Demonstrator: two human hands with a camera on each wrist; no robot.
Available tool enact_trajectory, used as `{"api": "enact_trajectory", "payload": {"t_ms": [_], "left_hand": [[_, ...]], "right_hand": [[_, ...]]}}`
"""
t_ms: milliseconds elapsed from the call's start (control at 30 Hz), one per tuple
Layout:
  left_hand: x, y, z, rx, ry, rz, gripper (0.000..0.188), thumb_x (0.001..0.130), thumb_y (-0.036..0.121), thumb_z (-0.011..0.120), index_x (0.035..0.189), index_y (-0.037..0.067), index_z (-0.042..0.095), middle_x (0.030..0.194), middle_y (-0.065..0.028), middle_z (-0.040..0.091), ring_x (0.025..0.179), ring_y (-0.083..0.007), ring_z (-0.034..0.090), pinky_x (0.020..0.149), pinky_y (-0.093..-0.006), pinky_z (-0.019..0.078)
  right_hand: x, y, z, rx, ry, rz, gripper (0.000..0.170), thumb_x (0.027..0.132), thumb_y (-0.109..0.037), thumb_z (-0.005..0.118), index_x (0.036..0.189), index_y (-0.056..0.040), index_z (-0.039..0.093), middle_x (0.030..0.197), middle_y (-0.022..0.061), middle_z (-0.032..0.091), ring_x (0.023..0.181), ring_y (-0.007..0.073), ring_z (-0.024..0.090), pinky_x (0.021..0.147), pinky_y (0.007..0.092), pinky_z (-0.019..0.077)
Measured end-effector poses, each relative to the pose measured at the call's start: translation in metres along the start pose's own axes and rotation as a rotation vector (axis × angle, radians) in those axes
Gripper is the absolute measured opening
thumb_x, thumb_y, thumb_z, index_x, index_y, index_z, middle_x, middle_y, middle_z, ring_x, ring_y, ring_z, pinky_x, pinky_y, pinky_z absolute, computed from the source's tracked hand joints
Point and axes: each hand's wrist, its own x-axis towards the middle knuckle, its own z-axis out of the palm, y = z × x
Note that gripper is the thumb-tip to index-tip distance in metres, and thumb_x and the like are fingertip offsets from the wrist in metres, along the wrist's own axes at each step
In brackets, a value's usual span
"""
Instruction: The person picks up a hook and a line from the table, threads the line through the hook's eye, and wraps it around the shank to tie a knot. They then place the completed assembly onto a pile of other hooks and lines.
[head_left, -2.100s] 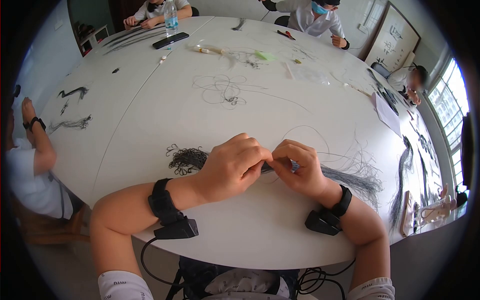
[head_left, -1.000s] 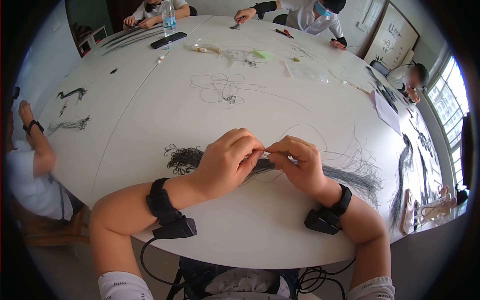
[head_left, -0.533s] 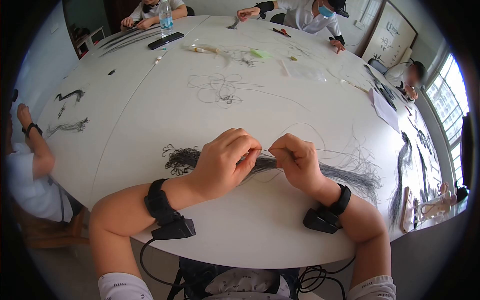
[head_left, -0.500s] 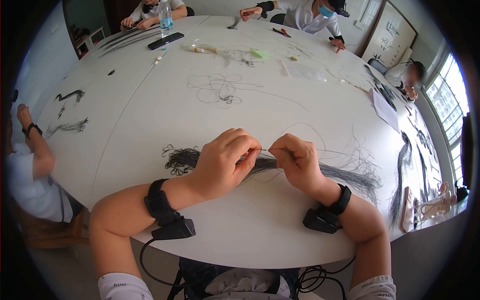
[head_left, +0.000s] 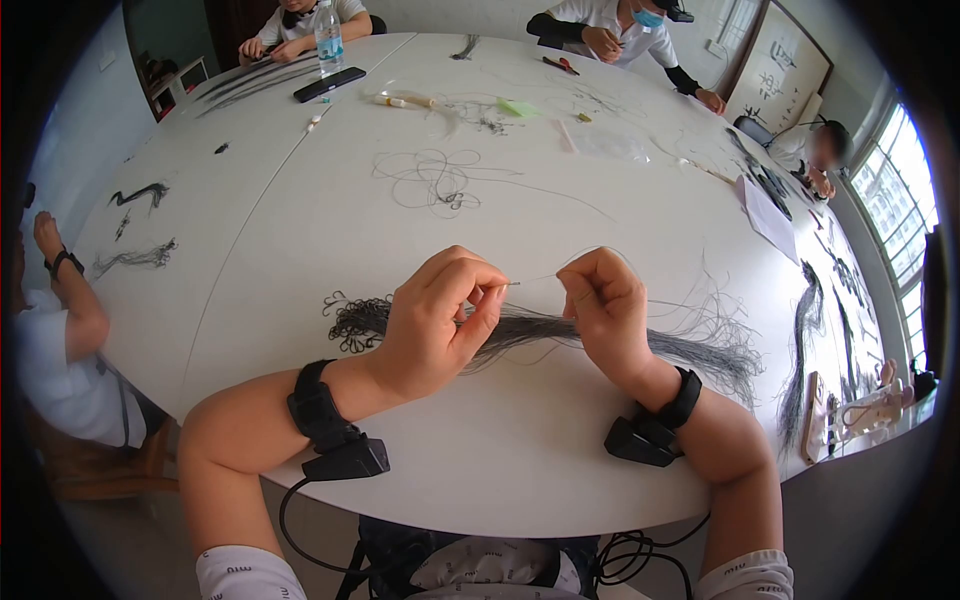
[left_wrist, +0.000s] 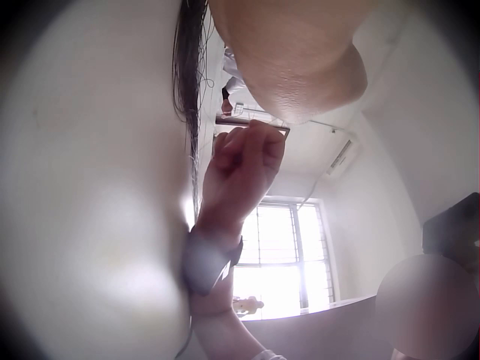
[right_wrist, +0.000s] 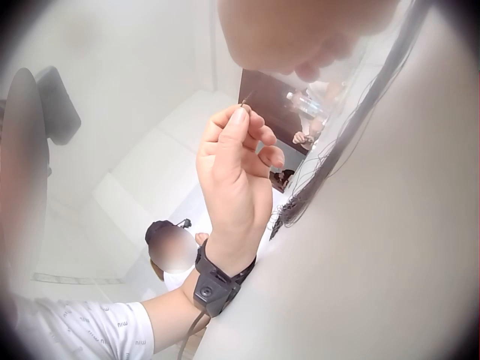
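Observation:
My left hand (head_left: 445, 310) pinches a fishing hook between thumb and index finger. Only the thin dark shank (head_left: 514, 284) shows past the fingertips; the bend is hidden in the hand. A fine line (head_left: 542, 277) runs from its tip to my right hand (head_left: 608, 310), whose curled fingers pinch it. Both hands are raised over a long bundle of dark fishing lines (head_left: 690, 350), with hook-shaped ends (head_left: 358, 322) gathered at its left end. In the right wrist view, the left hand (right_wrist: 238, 161) holds the thin piece upward.
Loose coiled line (head_left: 440, 180) lies mid-table. Farther back are a phone (head_left: 329, 85), a water bottle (head_left: 328, 40), pliers (head_left: 560, 65) and green paper (head_left: 517, 107). More line bundles (head_left: 800, 350) and white paper (head_left: 765, 220) lie on the right. Several people sit around the table.
My hands, once together at the fingertips, have moved apart, stretching line between them. The hook shank now shows at the left fingertips. The masked person across the table has drawn an arm back.

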Motion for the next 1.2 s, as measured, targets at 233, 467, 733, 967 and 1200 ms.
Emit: {"api": "enact_trajectory", "payload": {"t_ms": [233,467,733,967,1200], "left_hand": [[-0.001,-0.003,0.000,-0.027,0.006,0.011,0.007,0.083,0.000,0.058,0.088,0.005,0.056,0.081,-0.0022,0.056,0.063,-0.0093,0.052,0.046,-0.0210,0.0393],[-0.001,-0.003,0.000,-0.044,-0.010,0.009,0.008,0.083,0.000,0.059,0.088,0.005,0.056,0.081,-0.0021,0.057,0.063,-0.0092,0.052,0.045,-0.0209,0.0397],[-0.001,0.000,-0.001,-0.048,-0.124,-0.095,0.004,0.085,0.006,0.057,0.084,0.005,0.054,0.079,-0.0023,0.056,0.063,-0.0116,0.053,0.047,-0.0223,0.0426],[-0.002,0.001,0.001,-0.057,-0.165,-0.113,0.004,0.085,0.007,0.057,0.083,0.005,0.054,0.076,-0.0033,0.056,0.062,-0.0124,0.054,0.049,-0.0242,0.0441],[-0.002,0.001,0.001,-0.138,-0.209,-0.164,0.004,0.087,0.007,0.054,0.086,0.003,0.055,0.076,-0.0037,0.056,0.061,-0.0111,0.054,0.049,-0.0232,0.0438]], "right_hand": [[0.003,0.000,0.001,0.019,0.095,-0.065,0.021,0.078,0.000,0.055,0.098,-0.0014,0.059,0.083,0.0052,0.063,0.071,0.0107,0.056,0.052,0.0232,0.0420],[0.003,-0.007,-0.004,-0.014,0.048,-0.112,0.037,0.073,-0.001,0.060,0.109,-0.0034,0.056,0.096,0.0044,0.064,0.081,0.0123,0.057,0.061,0.0238,0.0421],[0.003,-0.007,-0.004,-0.017,-0.144,-0.306,0.023,0.072,-0.001,0.068,0.094,-0.0031,0.062,0.092,0.0072,0.063,0.085,0.0196,0.059,0.075,0.0295,0.0455],[0.003,-0.009,-0.001,0.012,-0.191,-0.373,0.018,0.071,0.002,0.070,0.087,-0.0031,0.064,0.086,0.0081,0.063,0.081,0.0215,0.060,0.074,0.0309,0.0469],[-0.001,-0.005,0.001,0.078,-0.209,-0.235,0.007,0.078,-0.001,0.065,0.084,-0.0022,0.063,0.082,0.0072,0.064,0.075,0.0179,0.059,0.070,0.0283,0.0465]]}}
